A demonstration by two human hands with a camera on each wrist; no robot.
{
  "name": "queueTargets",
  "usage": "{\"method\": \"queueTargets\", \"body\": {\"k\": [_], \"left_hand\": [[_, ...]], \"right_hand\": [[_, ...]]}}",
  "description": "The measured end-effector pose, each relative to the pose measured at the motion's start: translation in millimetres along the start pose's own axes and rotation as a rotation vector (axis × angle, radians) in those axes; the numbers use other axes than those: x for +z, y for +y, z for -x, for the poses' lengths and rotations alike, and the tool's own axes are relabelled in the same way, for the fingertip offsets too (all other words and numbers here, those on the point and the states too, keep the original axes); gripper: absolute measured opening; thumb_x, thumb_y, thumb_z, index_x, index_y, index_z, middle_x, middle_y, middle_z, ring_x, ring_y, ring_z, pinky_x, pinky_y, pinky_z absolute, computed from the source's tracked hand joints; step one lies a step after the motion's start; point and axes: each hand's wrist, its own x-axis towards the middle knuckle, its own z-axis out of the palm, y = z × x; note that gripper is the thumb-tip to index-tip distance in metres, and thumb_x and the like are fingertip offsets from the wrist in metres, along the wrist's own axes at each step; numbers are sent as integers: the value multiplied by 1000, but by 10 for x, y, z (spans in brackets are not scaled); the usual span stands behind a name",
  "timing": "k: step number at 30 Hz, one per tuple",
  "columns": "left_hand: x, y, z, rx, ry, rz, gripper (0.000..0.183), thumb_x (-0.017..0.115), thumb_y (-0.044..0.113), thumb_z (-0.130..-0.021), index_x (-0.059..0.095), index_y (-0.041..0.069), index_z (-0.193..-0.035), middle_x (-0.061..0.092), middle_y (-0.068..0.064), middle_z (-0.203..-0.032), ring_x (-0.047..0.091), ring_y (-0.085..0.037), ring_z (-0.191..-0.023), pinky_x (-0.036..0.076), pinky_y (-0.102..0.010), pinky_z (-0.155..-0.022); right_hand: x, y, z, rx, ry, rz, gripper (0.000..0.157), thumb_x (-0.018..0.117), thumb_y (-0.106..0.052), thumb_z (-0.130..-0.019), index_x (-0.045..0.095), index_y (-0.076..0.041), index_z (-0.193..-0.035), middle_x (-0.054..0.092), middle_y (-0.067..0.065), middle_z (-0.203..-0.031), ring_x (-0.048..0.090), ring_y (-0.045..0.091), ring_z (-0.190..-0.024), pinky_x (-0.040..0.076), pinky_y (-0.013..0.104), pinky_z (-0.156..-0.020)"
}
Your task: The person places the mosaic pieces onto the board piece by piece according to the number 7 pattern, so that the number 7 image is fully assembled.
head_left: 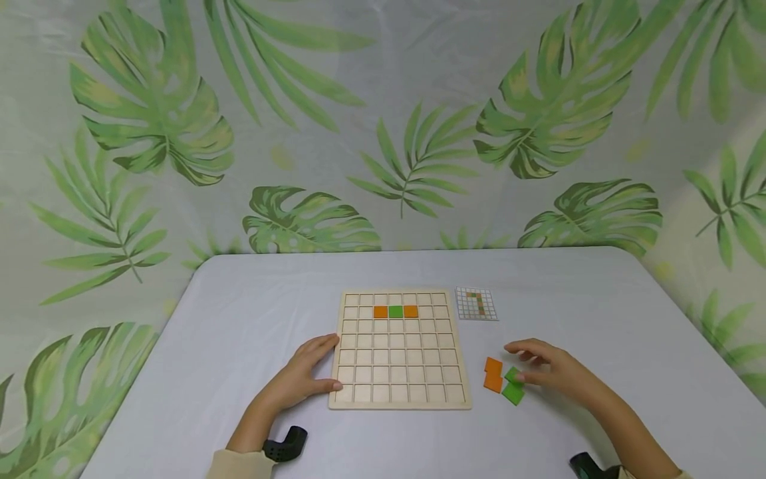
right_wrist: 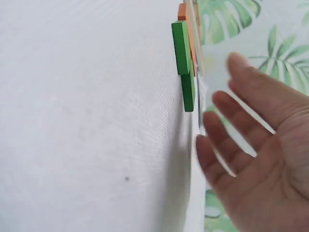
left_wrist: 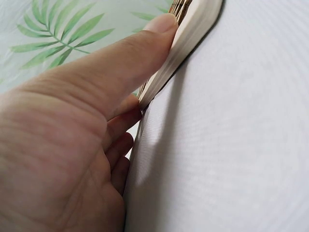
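A square wooden grid board (head_left: 398, 407) lies on the table, with an orange tile (head_left: 380, 312), a green tile (head_left: 395, 312) and another orange tile (head_left: 410, 311) side by side in its second row from the top. My left hand (head_left: 299, 376) rests along the board's left edge, thumb and fingers spread apart; in the left wrist view the thumb (left_wrist: 130, 53) lies on the rim. Above two loose green tiles (head_left: 512, 393) hovers my right hand (head_left: 556, 369), fingers apart and holding nothing. Beside them lie two loose orange tiles (head_left: 493, 374).
A small printed pattern card (head_left: 477, 304) with a coloured grid lies right of the board's top corner. The white-covered table (head_left: 251, 293) ends at a leaf-patterned backdrop (head_left: 299, 219). A black wrist device (head_left: 287, 444) sits on the left wrist.
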Motion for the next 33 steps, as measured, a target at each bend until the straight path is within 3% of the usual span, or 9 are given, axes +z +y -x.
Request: {"method": "queueTargets", "body": {"k": [6,13,19,23,33], "left_hand": [[3,2,2,-6,4,1,87,75,42,-67,36,10,-139,31,-3,-142,18,-27,-132,19,-51,-102],[8,-15,6,-9,7,-1,88,74,43,-67,36,10,-139,31,-2,-142,18,-26,-132,20,-50,-102],[9,-19,5,-6,2,-6,88,74,44,-67,36,10,-139,31,-3,-142,18,-27,-132,20,-50,-102],[8,-14,5,-3,-1,-3,87,74,43,-68,36,10,-139,31,-3,-142,18,-27,-132,19,-51,-102],[7,-18,-2,2,2,4,88,73,45,-68,35,10,-139,31,-2,-142,18,-27,-132,20,-51,-102]], "right_hand": [[3,121,109,52,-108,-27,36,66,-26,-82,59,-17,-116,55,2,-117,50,8,-103,39,18,-86],[41,151,109,-8,-65,45,29,69,-22,-79,62,-15,-106,56,-1,-106,50,6,-95,40,15,-83],[26,104,67,52,-53,84,27,71,-23,-77,60,-12,-99,54,-4,-97,49,9,-87,44,21,-77],[24,12,17,64,3,92,26,70,-21,-78,60,-10,-100,57,-6,-90,51,8,-80,46,24,-70],[191,-350,-363,-102,215,42,28,69,-20,-80,61,-10,-105,59,-3,-100,55,16,-85,49,37,-74]]}}
